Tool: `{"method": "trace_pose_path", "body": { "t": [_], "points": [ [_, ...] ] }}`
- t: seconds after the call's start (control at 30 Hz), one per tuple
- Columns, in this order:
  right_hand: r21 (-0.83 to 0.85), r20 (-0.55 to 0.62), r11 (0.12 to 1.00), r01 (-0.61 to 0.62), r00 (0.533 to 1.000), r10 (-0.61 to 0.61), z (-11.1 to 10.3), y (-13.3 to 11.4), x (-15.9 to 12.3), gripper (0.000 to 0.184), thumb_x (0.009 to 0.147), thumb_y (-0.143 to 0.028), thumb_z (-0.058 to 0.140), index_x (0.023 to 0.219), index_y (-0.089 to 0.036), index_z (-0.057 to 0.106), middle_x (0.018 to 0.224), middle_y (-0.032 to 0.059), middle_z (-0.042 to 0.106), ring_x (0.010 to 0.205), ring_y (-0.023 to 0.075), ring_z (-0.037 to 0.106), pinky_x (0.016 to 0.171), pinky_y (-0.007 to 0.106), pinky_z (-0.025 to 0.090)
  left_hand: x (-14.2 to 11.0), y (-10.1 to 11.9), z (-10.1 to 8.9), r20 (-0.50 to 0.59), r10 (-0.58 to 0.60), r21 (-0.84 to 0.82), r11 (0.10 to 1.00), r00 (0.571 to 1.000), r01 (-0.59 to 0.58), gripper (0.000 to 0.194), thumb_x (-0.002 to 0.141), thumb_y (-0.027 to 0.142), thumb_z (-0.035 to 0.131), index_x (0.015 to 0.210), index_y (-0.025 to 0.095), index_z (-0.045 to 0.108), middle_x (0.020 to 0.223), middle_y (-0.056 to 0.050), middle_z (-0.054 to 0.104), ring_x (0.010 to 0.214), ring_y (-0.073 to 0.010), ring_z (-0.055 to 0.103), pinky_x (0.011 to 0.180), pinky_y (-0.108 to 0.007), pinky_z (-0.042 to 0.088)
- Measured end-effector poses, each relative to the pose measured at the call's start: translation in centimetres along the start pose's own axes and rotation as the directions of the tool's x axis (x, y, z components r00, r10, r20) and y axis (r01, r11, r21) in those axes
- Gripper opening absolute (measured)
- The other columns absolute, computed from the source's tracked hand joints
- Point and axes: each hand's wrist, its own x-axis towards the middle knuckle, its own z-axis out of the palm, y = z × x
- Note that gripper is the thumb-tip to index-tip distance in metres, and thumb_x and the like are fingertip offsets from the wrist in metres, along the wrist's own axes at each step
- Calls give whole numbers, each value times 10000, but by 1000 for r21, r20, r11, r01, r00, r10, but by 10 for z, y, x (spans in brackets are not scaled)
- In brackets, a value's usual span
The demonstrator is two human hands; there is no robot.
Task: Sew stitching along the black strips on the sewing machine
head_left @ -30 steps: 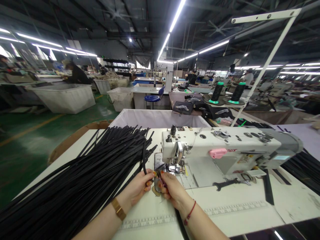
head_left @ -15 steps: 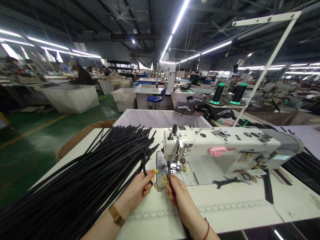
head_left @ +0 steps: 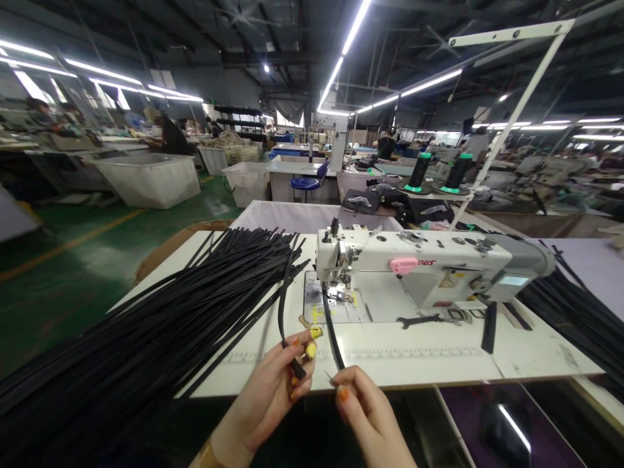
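Observation:
My left hand [head_left: 273,383] is closed on the end of a black strap [head_left: 283,305], which bends up towards the pile. Yellow wraps [head_left: 316,332] cover two of its fingertips. My right hand [head_left: 363,403] pinches a second black strap [head_left: 332,331] at the table's front edge. That strap runs up to the presser foot [head_left: 336,292] of a white sewing machine [head_left: 375,253]. A thin metal point [head_left: 328,376] sticks out from my right fingertips; the rest of that tool is hidden.
A large pile of black straps [head_left: 195,305] covers the table's left side. A wrench [head_left: 419,320] and metal buckles [head_left: 455,314] lie right of the needle area. Printed ruler markings [head_left: 414,353] cross the tabletop. Thread cones [head_left: 419,172] stand behind the machine.
Both hands have moved back from the needle area towards the table's front edge. The strap from the presser foot now shows stretched to my right hand. The view has shifted slightly.

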Motion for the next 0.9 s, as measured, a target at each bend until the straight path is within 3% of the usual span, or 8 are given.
{"method": "trace_pose_path", "body": {
  "t": [0.1,0.27,0.5,0.63,0.8,0.9],
  "points": [
    [-22,66,1000,-19,998,20,-5,-5,-9,329,891,-516,541,856,-190,567,651,-53,406,605,106,361,568,255,283,-12,-7,6,26,13,26,1000,1000,-13,302,842,319,694,1071,124,671,790,-16,493,596,-75,400,477,-188,310],
    [-78,33,996,46,999,-44,-3,-13,-17,298,889,-472,569,837,-179,581,666,-48,450,612,101,370,569,246,292,-23,-11,14,42,-11,101,995,999,7,336,864,358,662,1122,142,657,698,2,464,593,-88,385,499,-196,303],
    [-214,39,969,123,992,-117,4,-22,-24,240,921,-411,535,858,-189,601,795,10,648,700,131,543,642,246,379,-31,-14,16,-4,-81,154,985,997,80,413,800,417,723,1134,184,659,715,0,486,605,-92,400,524,-200,300],
    [-297,14,945,138,990,-140,4,-22,-26,231,918,-389,542,813,-194,607,751,-5,643,656,117,523,615,237,360,-32,-15,15,20,-76,152,986,997,72,370,825,396,700,1129,189,660,700,5,480,595,-89,394,525,-201,300],
    [-191,-71,970,150,984,-166,3,-18,-27,291,910,-435,532,753,-191,557,643,-34,518,598,108,434,562,231,335,-31,-14,15,54,-27,133,991,998,20,336,848,360,677,1116,157,665,705,4,470,579,-80,368,486,-193,269],
    [-213,-5,963,163,986,-168,2,-17,-27,241,907,-422,542,844,-194,590,724,-12,582,650,120,491,603,234,372,-32,-13,16,40,-44,118,992,998,38,352,824,372,702,1098,154,671,684,10,464,571,-78,367,487,-189,272]
  ]
}}
